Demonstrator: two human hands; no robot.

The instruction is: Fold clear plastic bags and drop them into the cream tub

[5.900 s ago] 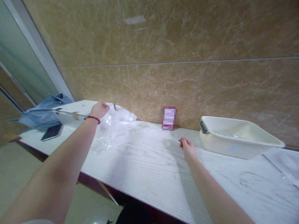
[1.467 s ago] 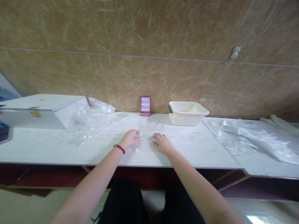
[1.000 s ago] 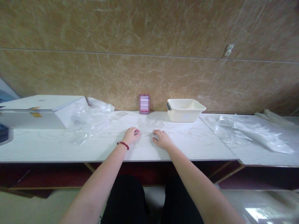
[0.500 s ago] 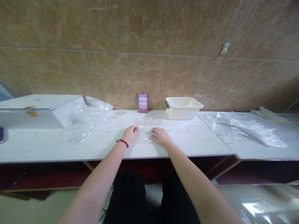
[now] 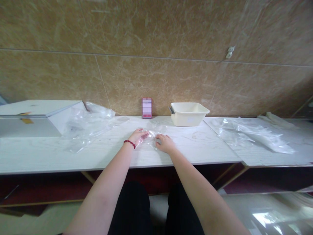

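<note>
A clear plastic bag [image 5: 152, 133] lies crumpled on the white table [image 5: 190, 150] between my hands. My left hand [image 5: 139, 137], with a red bead bracelet at the wrist, has its fingers closed on the bag's left part, and some film shows below them. At the bag's right side is my right hand [image 5: 165, 143], palm down with fingers apart, touching or resting just beside the film. Behind the hands, a phone-like object [image 5: 147, 108] with a blurred face leans upright against the wall.
A cream plastic bin [image 5: 188, 119] stands at the back, right of centre. Clear bags [image 5: 85, 125] lie at the left beside a white box [image 5: 55, 122]. More clear bags [image 5: 259, 133] spread over the right. The front edge runs below my wrists.
My left hand has taken hold of the bag's left part, which is now more bunched and raised. My right hand stays at the bag's right side. The view has shifted slightly.
</note>
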